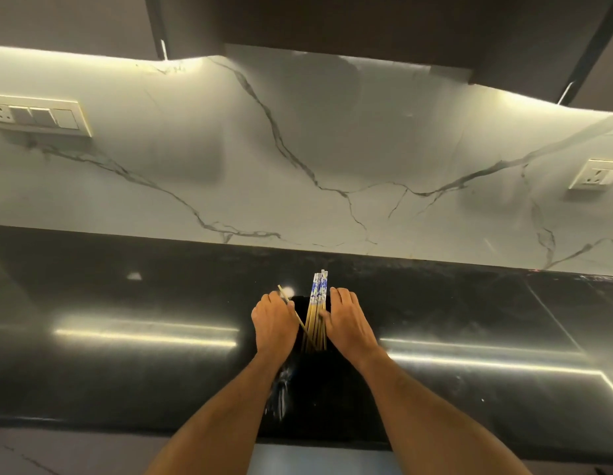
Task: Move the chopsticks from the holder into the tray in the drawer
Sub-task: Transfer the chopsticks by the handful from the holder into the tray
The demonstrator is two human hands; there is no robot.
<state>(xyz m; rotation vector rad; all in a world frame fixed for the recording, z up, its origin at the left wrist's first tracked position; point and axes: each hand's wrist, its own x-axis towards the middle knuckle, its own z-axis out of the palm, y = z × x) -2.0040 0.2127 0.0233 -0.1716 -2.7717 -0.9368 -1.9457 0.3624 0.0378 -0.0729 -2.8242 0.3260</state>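
The left hand [274, 318] has its fingers curled around a single loose chopstick [291, 308], which runs slantwise under the knuckles, its far tip poking out to the left beyond the hand and its near end crossing toward the main bundle. The right hand [346, 318] lies palm down with its fingers stretched forward and slightly spread, closed on nothing that can be seen; its thumb side presses against the right flank of the chopsticks [317, 313]. That bundle stands between the two hands, tan along the near lengths and patterned blue and white at the far ends, which rise past the fingertips toward the wall. The sticks sit in a dark holder [310, 341] that nearly vanishes against the black countertop [126, 354], so its rim and shape are hard to make out; whether either hand touches it cannot be told. Both bare forearms reach in from the near edge and cover much of the holder's sides. Bright strips of reflected light lie across the glossy counter to the left and right. Behind it rises a white marble backsplash [298, 149] with grey veins, carrying a switch plate [37, 116] at far left and a socket [594, 174] at far right, under dark upper cabinets [332, 22]
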